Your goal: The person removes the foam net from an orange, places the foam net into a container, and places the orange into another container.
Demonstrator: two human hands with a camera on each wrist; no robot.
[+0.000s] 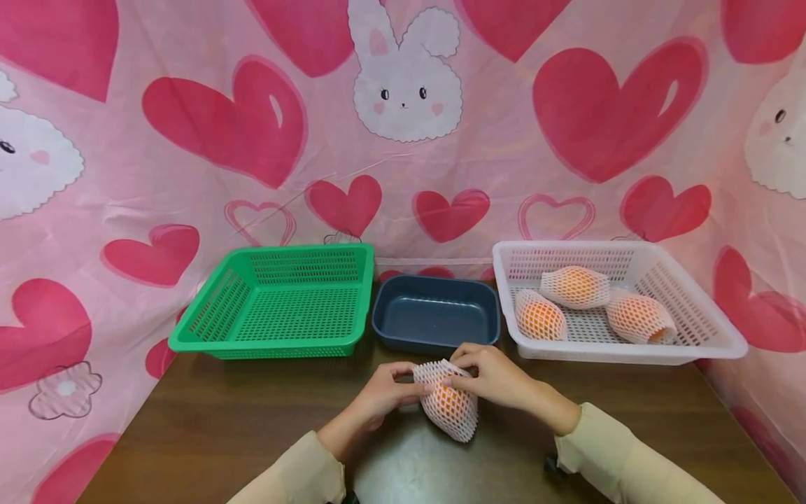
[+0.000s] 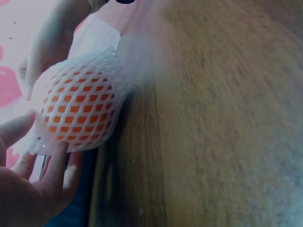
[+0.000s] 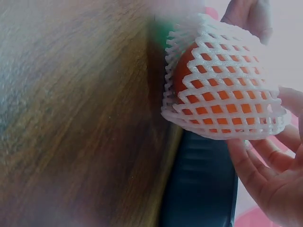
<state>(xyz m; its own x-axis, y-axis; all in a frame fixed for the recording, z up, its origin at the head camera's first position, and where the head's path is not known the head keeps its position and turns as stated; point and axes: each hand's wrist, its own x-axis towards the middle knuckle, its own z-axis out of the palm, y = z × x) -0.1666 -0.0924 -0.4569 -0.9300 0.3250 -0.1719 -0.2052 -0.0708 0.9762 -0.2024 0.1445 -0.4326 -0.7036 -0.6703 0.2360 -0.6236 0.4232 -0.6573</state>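
Observation:
Above the table, in front of the blue tray, both hands hold an orange fruit (image 1: 448, 402) wrapped in a white foam net (image 1: 464, 425). My left hand (image 1: 385, 392) pinches the net's far edge on the left side, thumb on top. On the right side, my right hand (image 1: 494, 374) grips the same end between thumb and fingers. The left wrist view shows the left fingers (image 2: 57, 165) against the net (image 2: 80, 109), with orange skin visible through the mesh. From the right wrist, the net's other end (image 3: 173, 80) looks loose, extending past the fruit.
A green basket (image 1: 271, 346) stands at the back left with nothing in it. The dark blue tray (image 1: 434, 341) sits in the middle. At the back right, a white basket (image 1: 630, 353) holds three netted fruits (image 1: 576, 285). A patterned cloth (image 1: 403, 210) hangs behind them.

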